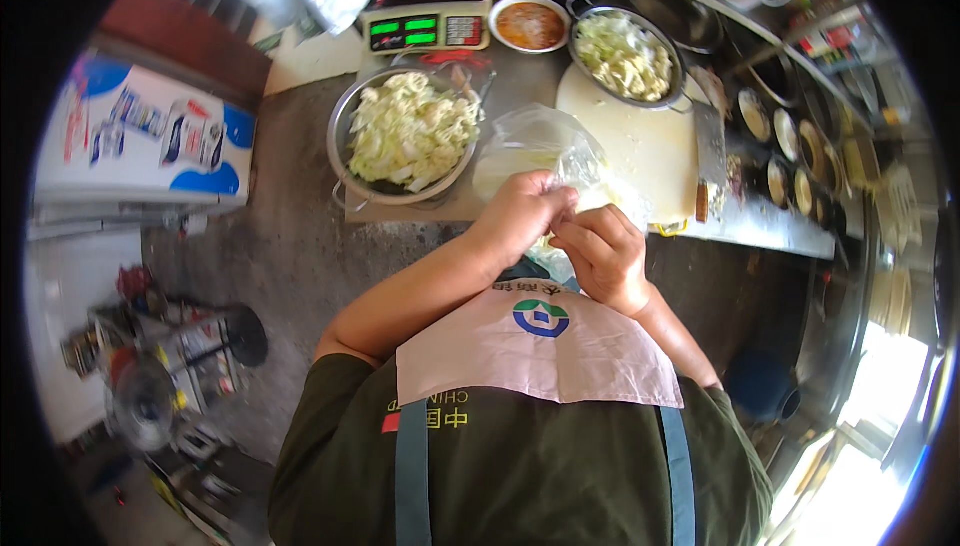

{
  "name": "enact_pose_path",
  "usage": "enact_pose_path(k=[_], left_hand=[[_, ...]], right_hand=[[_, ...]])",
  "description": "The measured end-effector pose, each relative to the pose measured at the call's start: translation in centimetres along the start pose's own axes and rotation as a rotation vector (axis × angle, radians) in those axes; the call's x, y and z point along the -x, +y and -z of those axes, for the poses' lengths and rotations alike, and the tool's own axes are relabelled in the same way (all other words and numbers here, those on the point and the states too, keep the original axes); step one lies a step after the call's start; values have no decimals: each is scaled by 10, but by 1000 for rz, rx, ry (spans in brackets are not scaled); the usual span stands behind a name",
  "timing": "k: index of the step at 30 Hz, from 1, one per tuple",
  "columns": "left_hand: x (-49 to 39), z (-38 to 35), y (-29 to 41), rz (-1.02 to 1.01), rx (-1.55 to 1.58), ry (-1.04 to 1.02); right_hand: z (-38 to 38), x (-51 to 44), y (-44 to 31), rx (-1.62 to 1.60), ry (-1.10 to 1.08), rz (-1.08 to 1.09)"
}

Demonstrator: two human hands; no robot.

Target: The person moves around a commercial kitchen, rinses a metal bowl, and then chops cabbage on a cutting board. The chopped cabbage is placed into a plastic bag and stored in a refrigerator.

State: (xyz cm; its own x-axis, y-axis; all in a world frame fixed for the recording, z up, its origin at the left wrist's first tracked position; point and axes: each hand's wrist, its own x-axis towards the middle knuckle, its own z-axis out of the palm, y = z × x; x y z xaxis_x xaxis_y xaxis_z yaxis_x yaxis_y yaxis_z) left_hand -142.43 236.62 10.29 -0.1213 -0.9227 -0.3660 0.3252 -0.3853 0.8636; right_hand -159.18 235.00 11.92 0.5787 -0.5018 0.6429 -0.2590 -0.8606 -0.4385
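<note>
Both hands meet above the counter's near edge, on a thin clear plastic bag (551, 137). My left hand (531, 208) pinches the bag's plastic between thumb and fingers. Right beside it, my right hand (606, 250) has its fingers curled on the same gathered plastic. Pale contents show blurrily through the film; I cannot tell what they are. To the left stands a metal colander (339, 160) heaped with chopped cabbage (412, 133). A round white cutting board (645, 148) lies under and to the right of the bag.
A smaller colander (679, 70) of chopped cabbage overlaps the board's far edge. A cleaver (709, 145) lies along the board's right side. Behind are a digital scale (424, 28) and a bowl of reddish food (531, 26). Several seasoning containers (786, 133) line the right; a fan (142, 400) stands lower left.
</note>
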Motion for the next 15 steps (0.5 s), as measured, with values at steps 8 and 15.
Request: enact_pose_path(k=[8,15], left_hand=[[96,-23,1,-80,45,260],[205,6,-9,-102,89,485]], right_hand=[[18,19,-20,-189,-33,107],[-81,-5,106,-497,14,-565]])
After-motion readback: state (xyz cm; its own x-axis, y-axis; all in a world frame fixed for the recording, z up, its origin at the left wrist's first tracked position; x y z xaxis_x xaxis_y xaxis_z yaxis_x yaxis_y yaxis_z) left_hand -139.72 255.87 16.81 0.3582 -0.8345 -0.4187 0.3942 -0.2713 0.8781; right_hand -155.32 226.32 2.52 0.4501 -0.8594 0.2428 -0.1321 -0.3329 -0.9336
